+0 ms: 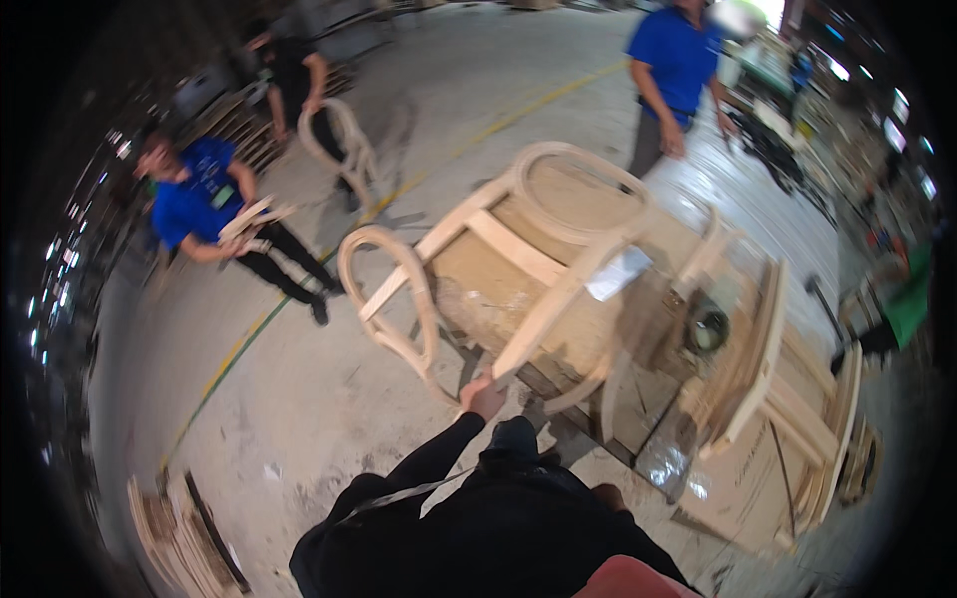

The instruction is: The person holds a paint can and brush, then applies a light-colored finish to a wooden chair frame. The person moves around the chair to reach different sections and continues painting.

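Frame (544,321), pale bare wood, chair-like: lies across the brown worktable (488,304) in front of the wearer; round back loop (566,150) at the far end, long side rails, one crosspiece (518,249) between them.

Left hand (484,395): black sleeve; fingers wrapped around the near end of one side rail, gripping it.

Right hand (609,495): seemingly the small skin-toned patch beside the dark torso, apart from the wood; state of its grip cannot be told.

Looped piece (429,317), pale wood: at the left edge of the worktable, beside the frame; whether joined to it cannot be told.

Paper (619,274), white: on the farther rail.

Round object (707,330), dark greenish: on the worktable, right of the frame; kind unclear.

Wooden parts (763,374), several, long and pale: heaped at right, near cardboard (733,488).

Curved pieces (179,538), pale wood: stacked on the floor, lower left.

Co-worker in blue (204,189), left: both hands on short wooden pieces (249,221).

Co-worker in black (294,80): beside a looped wooden frame (332,102), one hand on its top.

Second co-worker in blue (678,60): stands beyond the worktable, arms lowered.

Floor line (518,112), yellow: runs diagonally behind the worktable.
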